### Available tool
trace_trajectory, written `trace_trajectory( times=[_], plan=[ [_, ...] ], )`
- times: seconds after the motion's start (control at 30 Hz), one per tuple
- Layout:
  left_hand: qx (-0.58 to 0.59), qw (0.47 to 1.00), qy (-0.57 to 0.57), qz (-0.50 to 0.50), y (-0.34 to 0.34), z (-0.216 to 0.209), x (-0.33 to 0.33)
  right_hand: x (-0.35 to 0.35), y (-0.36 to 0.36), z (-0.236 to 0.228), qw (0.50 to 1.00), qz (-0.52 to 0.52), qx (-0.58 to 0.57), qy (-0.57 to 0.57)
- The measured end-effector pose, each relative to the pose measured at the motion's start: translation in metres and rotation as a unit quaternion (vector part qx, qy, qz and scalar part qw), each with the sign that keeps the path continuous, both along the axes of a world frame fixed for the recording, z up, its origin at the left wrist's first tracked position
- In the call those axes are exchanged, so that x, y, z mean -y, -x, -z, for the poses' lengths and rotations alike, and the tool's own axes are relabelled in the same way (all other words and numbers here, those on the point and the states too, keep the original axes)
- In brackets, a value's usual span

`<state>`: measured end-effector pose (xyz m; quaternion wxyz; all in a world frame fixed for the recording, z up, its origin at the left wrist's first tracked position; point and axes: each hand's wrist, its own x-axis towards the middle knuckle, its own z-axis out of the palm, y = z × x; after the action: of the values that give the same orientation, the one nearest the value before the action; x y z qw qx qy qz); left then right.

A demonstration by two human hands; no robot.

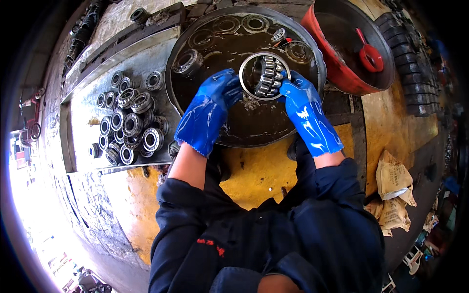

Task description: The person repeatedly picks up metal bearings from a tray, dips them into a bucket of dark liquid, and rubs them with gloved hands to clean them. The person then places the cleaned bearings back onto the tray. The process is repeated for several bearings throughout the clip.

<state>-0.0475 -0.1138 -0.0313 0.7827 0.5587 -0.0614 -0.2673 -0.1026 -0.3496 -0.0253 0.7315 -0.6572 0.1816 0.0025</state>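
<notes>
While both gloved hands are gripping the large bearing (264,75) over the round metal pan (195,105), the work in hand is judged to be a wash and turn-through in the dark liquid. The left hand (210,108) is closing its fingers on the outer ring at nine o'clock; the right hand (305,105) is pinching the ring at four o'clock. To do this well, the grip should be staying on the outer ring only, since wet gloves and an oily ring are likely to be slipping; the tilted inner part should be swung slowly so the rollers are not dropping out.

The bearing is sitting at one o'clock of the pan's centre, held just above the liquid. It is showing a bright steel outer ring, with the inner ring and barrel-shaped rollers swivelled out of plane.

Smaller bearings (128,119) are lying in the tray (80,122) at nine o'clock. A red basin (322,41) is standing at two o'clock, holding a red scoop (370,54).
</notes>
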Motion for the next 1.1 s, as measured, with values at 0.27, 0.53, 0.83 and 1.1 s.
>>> trace_trajectory(
  times=[0.27,0.53,0.83,1.1],
  plan=[
    [0.015,1.0,0.017,0.019,0.02,-0.026,0.017,0.004,-0.003,0.023,0.976,0.044,-0.005,-0.211],
    [0.017,0.997,0.07,0.016,0.021,-0.022,0.006,0.005,-0.002,0.038,0.973,0.027,-0.015,-0.229],
    [0.165,0.984,-0.058,0.015,0.016,-0.012,0.001,-0.005,-0.008,0.036,0.974,0.041,-0.064,-0.214],
    [0.262,0.95,-0.169,0.005,0.014,-0.029,0.001,-0.013,-0.009,0.023,0.952,0.114,-0.2,-0.203]
  ],
)
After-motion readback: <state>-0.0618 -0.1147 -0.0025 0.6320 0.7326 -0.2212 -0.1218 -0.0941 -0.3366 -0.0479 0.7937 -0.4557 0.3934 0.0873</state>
